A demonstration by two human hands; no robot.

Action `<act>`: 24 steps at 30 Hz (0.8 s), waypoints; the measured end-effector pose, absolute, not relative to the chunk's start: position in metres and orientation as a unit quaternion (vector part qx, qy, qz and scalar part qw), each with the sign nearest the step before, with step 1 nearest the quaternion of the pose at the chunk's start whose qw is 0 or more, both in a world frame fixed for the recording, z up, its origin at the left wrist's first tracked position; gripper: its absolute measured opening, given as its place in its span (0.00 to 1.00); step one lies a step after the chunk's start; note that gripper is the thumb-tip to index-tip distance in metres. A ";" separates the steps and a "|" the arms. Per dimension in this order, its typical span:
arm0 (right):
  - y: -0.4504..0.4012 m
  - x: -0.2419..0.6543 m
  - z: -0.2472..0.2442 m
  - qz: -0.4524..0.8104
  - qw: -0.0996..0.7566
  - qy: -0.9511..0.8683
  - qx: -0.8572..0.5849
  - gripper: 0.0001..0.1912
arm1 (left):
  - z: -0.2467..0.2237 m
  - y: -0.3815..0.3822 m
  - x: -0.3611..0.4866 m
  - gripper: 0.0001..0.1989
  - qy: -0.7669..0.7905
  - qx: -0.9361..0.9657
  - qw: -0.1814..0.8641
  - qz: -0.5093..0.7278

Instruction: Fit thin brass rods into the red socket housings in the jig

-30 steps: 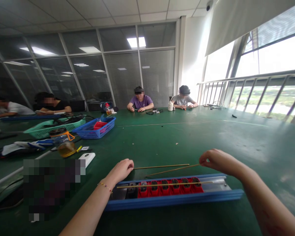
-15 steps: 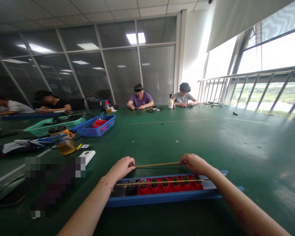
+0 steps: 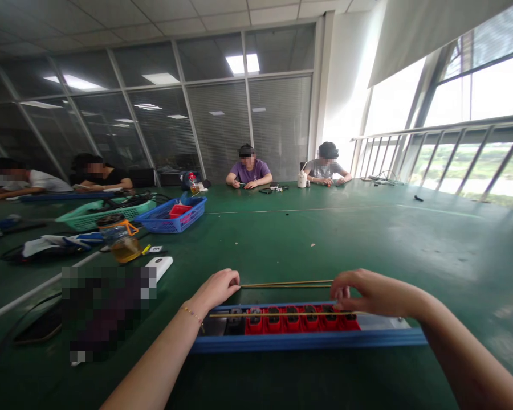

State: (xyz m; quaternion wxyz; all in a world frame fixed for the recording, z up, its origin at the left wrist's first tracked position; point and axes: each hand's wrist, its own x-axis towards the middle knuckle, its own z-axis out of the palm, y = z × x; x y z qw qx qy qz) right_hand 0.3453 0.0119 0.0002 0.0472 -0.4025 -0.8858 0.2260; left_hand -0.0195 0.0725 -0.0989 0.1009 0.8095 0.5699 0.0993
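Observation:
My left hand pinches the left end of thin brass-coloured strips, which stretch rightward just beyond a long blue channel. At their other end my right hand hovers over the channel's far side, its fingers curled; what lies between the fingertips is hidden. Inside the channel sits a row of several red socket blocks with black centres, and a black part at the left. Another thin brass-coloured strip lies lengthwise across the blocks, passing below my right fingers.
At the left are a white power bank, a jar of amber liquid, a blue basket holding a red part, and a green basket with cables. Several people sit along the far side of the green table.
My right hand has shifted right and nearer, over the channel, with its wrist raised. The strips now spread apart slightly at their right end. My left hand keeps its pinch; the view has shifted slightly.

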 end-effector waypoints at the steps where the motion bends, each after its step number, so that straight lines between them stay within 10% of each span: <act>1: 0.005 0.343 0.005 0.220 0.039 -0.889 -0.399 0.15 | -0.099 0.073 -0.020 0.06 0.570 0.809 0.101 0.099; 24: -0.010 0.327 -0.005 -0.105 0.038 -0.894 -0.434 0.07 | -0.104 0.075 -0.020 0.07 0.571 0.811 0.087 0.092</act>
